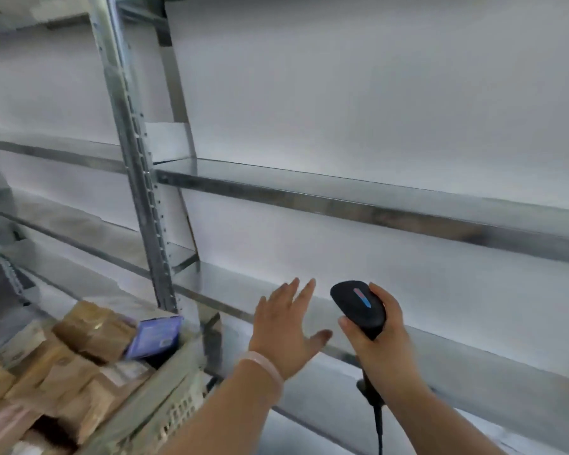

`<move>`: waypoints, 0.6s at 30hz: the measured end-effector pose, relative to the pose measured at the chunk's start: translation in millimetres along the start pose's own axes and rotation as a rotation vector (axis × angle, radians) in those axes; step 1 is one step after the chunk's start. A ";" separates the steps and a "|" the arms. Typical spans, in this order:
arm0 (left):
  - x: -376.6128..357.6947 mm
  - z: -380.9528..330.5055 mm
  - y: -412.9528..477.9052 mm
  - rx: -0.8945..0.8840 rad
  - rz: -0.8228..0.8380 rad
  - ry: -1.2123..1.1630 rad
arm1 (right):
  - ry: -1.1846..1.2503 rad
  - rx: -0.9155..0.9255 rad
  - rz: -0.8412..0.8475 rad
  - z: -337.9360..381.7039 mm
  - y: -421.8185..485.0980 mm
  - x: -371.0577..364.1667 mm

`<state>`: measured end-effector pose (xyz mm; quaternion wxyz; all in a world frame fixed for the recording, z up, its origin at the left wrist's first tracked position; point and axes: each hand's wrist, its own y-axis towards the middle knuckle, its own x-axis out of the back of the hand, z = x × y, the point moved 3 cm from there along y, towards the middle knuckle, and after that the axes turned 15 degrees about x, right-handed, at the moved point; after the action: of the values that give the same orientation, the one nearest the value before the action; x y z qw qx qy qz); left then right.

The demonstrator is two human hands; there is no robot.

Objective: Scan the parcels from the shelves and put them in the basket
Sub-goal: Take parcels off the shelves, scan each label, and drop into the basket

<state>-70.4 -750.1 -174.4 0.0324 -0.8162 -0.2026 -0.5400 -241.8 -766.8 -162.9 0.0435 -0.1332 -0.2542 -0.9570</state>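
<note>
We've got the left hand point(286, 326) out flat before the lower shelf point(457, 356), fingers straight and spread, holding nothing; the right hand point(383, 339) is wrapped round the handle of the black scanner point(358, 307), its cable point(379, 428) hanging below; down left, brown parcels point(92, 333) and a blue one point(155, 336) lie piled in the basket point(165, 372), just beside the shelf upright point(138, 178).

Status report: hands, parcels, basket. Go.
Left hand open, empty, by lower shelf. Right hand gripping scanner. Parcels piled in basket, none in hand. Nothing in the way.
</note>
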 end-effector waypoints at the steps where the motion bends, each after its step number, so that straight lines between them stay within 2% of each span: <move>1: -11.7 -31.5 -2.9 -0.040 0.019 -0.018 | -0.025 -0.016 -0.045 -7.8 -4.5 32.5; 10: -113.7 -279.6 -67.8 -0.358 0.158 -0.064 | -0.183 -0.128 -0.376 -55.6 -64.4 289.3; 18: -169.3 -396.7 -112.5 -0.517 0.283 -0.078 | -0.293 -0.197 -0.590 -80.8 -111.1 404.9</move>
<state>-512.8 -805.0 -180.1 -0.1093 -0.8378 0.0561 -0.5320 -666.4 -717.0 -171.0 -0.2853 -0.1937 -0.1914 -0.9189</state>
